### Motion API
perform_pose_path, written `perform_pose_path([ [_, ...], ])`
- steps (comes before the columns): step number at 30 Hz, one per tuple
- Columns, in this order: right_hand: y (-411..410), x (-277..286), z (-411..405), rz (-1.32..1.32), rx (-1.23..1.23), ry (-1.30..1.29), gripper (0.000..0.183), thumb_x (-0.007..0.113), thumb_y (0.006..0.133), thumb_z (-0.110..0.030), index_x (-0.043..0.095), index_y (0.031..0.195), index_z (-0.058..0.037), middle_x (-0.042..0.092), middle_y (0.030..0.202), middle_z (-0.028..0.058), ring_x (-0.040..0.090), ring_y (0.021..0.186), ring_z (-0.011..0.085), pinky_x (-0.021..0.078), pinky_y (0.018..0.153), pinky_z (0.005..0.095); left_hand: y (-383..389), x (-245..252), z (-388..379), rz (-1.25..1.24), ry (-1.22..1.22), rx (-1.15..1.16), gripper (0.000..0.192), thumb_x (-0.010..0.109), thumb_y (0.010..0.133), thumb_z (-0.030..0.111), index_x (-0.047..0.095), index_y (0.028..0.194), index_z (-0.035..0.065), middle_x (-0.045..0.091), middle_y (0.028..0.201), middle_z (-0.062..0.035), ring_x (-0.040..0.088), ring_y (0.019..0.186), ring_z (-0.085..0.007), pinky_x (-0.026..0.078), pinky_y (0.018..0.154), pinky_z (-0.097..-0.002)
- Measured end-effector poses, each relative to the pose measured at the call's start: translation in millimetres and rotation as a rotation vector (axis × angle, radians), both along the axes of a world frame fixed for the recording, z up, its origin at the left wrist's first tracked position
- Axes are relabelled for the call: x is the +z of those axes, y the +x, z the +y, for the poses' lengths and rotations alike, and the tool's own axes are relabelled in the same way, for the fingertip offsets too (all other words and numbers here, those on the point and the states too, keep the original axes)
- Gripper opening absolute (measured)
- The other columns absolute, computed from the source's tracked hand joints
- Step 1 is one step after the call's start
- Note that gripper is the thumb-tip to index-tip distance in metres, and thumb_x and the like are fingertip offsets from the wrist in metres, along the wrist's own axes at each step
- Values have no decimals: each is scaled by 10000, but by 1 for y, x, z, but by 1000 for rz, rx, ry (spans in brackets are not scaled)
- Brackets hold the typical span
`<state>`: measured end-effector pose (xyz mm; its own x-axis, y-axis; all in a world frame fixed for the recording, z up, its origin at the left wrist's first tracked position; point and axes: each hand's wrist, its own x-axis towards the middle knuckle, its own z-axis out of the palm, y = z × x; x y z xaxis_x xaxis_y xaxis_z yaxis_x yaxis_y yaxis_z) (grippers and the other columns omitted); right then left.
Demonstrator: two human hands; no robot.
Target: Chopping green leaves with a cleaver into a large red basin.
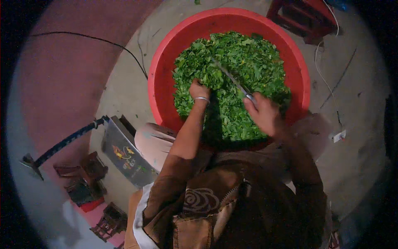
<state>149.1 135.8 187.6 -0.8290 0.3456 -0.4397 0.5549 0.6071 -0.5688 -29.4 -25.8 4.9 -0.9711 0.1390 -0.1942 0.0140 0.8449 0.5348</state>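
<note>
A large red plastic basin [297,67] stands on the floor before me, holding a broad heap of chopped green leaves [239,115]. My left hand [200,91], with a silver bangle at its wrist, is closed around a bunch of leaves [214,77] over the left part of the heap. In my right hand [263,112] is the handle of a knife [231,77]; its long blade slants up and left over the leaves, its tip close above the held bunch. The blade is slightly blurred.
A grey box with printed pictures [129,155] stands left of my knee. Dark wooden stools [84,174] lie farther left. A red stool [306,15] is beyond the basin at right. A white cable runs to a small white socket [339,136]; a black cable [121,46] reaches the basin's left side.
</note>
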Motion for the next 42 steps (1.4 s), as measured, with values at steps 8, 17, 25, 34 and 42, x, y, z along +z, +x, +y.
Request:
perform_pose_path([
  [8, -56, -100, -67, -44, -195, 183, 299, 512, 841, -320, 530, 775, -29, 571, 633, 201, 573, 588, 382, 450, 543, 452, 5, 7, 0, -56, -18, 112, 327, 707, 598, 202, 613, 857, 26, 637, 767, -154, 612, 723, -326, 486, 679, -373],
  [17, -47, -135, -70, 397, -309, -75, 398, 498, 832, -382, 573, 792, 7, 575, 671, 228, 564, 630, 406, 453, 580, 466, 18, -64, -8, -145, 637, 498, 236, 567, 659, 75, 623, 886, 42, 638, 876, -149, 601, 811, -314, 468, 750, -345],
  [25, -36, -139, -75, 398, -382, -178, 356, 488, 855, -346, 578, 809, -4, 576, 675, 208, 541, 607, 395, 422, 548, 450, 14, -80, -48, 20, 200, 74, 332, 520, 729, 228, 590, 1007, 60, 629, 780, -154, 597, 782, -299, 460, 745, -362],
  [34, -38, -154, -94, 128, -173, -32, 443, 468, 845, -428, 556, 742, -7, 567, 618, 183, 548, 539, 371, 441, 502, 444, 18, 106, -33, -25, -521, -607, 277, 567, 780, 308, 667, 856, 60, 614, 942, -119, 510, 1010, -289, 399, 868, -337],
  [42, -19, -81, -69, 94, -763, -1225, 356, 387, 847, -403, 475, 738, -76, 437, 520, 33, 418, 389, 155, 365, 369, 315, 51, 117, 22, 338, 379, -621, 405, 481, 837, 254, 472, 1179, 39, 418, 1267, -158, 357, 1189, -357, 284, 976, -439],
])
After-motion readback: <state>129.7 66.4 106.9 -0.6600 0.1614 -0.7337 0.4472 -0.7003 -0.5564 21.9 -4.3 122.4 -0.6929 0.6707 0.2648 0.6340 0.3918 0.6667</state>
